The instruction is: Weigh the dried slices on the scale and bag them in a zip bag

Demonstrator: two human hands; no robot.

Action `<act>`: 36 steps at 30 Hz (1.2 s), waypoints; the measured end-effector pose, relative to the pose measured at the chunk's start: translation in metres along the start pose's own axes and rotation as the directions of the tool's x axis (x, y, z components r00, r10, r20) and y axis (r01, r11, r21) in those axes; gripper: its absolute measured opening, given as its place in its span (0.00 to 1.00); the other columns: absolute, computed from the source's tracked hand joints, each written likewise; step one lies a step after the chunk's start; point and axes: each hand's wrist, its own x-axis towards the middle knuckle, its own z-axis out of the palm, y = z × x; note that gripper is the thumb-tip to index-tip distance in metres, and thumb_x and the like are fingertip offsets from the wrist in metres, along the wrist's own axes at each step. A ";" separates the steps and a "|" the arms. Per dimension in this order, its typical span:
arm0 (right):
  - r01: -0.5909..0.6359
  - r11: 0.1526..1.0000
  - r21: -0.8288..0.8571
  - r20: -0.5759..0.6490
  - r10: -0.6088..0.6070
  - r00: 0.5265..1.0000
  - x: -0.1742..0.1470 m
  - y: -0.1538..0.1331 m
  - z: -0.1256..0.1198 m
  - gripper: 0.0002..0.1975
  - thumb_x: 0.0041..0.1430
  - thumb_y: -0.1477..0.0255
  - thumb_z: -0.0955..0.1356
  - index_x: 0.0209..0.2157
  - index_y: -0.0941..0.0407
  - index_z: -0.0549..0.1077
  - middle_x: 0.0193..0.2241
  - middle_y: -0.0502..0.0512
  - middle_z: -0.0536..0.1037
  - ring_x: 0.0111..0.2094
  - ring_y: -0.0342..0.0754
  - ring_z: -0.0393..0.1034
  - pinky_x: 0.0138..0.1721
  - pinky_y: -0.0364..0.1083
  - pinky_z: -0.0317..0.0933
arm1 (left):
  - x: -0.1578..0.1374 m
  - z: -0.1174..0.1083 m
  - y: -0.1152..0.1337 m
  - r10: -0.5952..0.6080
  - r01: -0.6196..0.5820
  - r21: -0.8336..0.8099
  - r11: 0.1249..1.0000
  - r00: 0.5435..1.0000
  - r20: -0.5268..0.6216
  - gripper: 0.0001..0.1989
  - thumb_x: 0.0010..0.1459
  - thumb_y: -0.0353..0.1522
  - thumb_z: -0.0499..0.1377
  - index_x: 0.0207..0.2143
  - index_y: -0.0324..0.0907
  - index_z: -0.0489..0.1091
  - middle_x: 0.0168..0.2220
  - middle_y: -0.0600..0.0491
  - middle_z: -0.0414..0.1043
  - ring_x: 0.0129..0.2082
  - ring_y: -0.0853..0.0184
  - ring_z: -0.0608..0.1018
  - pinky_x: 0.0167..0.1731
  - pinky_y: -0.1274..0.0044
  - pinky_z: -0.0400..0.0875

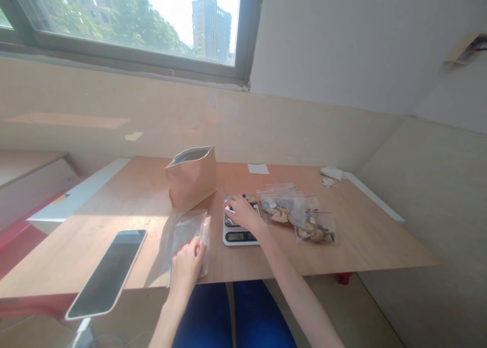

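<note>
My right hand (241, 211) reaches over a white digital kitchen scale (227, 238), its thumb and forefinger parted above the weighing plate. Brownish dried pieces (252, 200) lie on the plate, partly hidden by this hand. Left of the scale, a stack of clear zip bags (190, 226) lies flat on the table. My left hand (188, 261) is closed at the red-striped edge of the bags, with fingers and thumb pinched together. Filled zip bags (283, 211) of dried pieces sit right of the scale, with another such bag (316, 231) nearer me.
An opened kraft paper pouch (194, 180) stands behind the clear bags. A smartphone (108, 272) overhangs the front left table edge. A white paper (258, 169) lies at the back, and crumpled white scraps (332, 173) are at the back right. A window (133, 23) is ahead.
</note>
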 end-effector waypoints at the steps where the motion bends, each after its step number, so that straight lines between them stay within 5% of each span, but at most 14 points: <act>1: -0.004 0.998 -0.067 0.035 0.007 0.999 -0.001 0.000 0.003 0.10 0.59 0.74 0.64 0.39 0.60 0.75 0.37 0.60 0.74 0.44 0.52 0.64 0.47 0.49 0.55 | 0.001 0.000 0.000 0.005 -0.005 0.013 1.000 1.000 -0.002 0.13 0.61 0.33 0.41 0.28 0.43 0.62 0.27 0.52 0.68 0.31 0.65 0.71 0.28 0.78 0.54; 7: -0.007 0.981 -0.192 0.085 0.023 0.996 -0.001 -0.001 0.016 0.11 0.59 0.75 0.63 0.42 0.58 0.74 0.40 0.60 0.75 0.47 0.55 0.63 0.47 0.51 0.54 | 0.002 0.004 -0.003 -0.019 0.020 -0.079 0.997 1.000 0.016 0.14 0.62 0.36 0.41 0.26 0.44 0.58 0.23 0.55 0.67 0.27 0.66 0.70 0.28 0.79 0.55; 15: -0.003 1.000 0.010 0.002 0.003 1.000 0.007 0.004 0.013 0.14 0.55 0.84 0.62 0.38 0.59 0.75 0.36 0.57 0.77 0.41 0.48 0.70 0.45 0.45 0.57 | 0.001 0.006 -0.005 -0.030 0.030 -0.146 0.989 1.000 0.004 0.15 0.62 0.38 0.40 0.25 0.44 0.56 0.22 0.55 0.66 0.26 0.66 0.69 0.27 0.79 0.54; 20: 0.141 0.911 0.387 -0.257 -0.040 0.965 0.028 -0.005 -0.017 0.12 0.57 0.81 0.62 0.37 0.57 0.74 0.36 0.53 0.78 0.39 0.44 0.70 0.41 0.43 0.61 | 0.000 0.008 -0.007 -0.035 0.033 -0.147 0.989 0.999 -0.008 0.16 0.62 0.39 0.40 0.25 0.44 0.57 0.23 0.54 0.66 0.27 0.66 0.70 0.27 0.78 0.55; 26: 0.431 0.766 0.478 -0.561 -0.112 0.821 0.080 -0.034 -0.071 0.10 0.61 0.75 0.60 0.36 0.55 0.72 0.38 0.51 0.76 0.39 0.42 0.69 0.42 0.43 0.62 | 0.002 0.012 -0.010 -0.006 -0.003 -0.143 0.990 0.998 -0.065 0.15 0.62 0.37 0.42 0.24 0.43 0.59 0.24 0.54 0.68 0.26 0.68 0.69 0.28 0.79 0.55; 31: 0.477 0.743 0.469 -0.550 -0.177 0.816 0.110 -0.050 -0.079 0.10 0.60 0.78 0.60 0.36 0.56 0.72 0.37 0.51 0.74 0.39 0.42 0.68 0.42 0.42 0.61 | 0.004 0.009 -0.009 -0.001 -0.010 -0.130 0.991 0.996 -0.085 0.13 0.61 0.35 0.45 0.25 0.43 0.62 0.25 0.55 0.68 0.28 0.69 0.70 0.32 0.78 0.57; 36: 0.452 0.754 0.478 -0.521 -0.171 0.836 0.091 -0.042 -0.065 0.11 0.61 0.76 0.59 0.36 0.56 0.72 0.37 0.52 0.73 0.35 0.42 0.68 0.40 0.43 0.61 | 0.001 0.007 -0.006 0.000 -0.010 -0.118 0.993 0.997 -0.078 0.14 0.61 0.35 0.44 0.24 0.43 0.61 0.25 0.54 0.68 0.27 0.69 0.70 0.30 0.79 0.57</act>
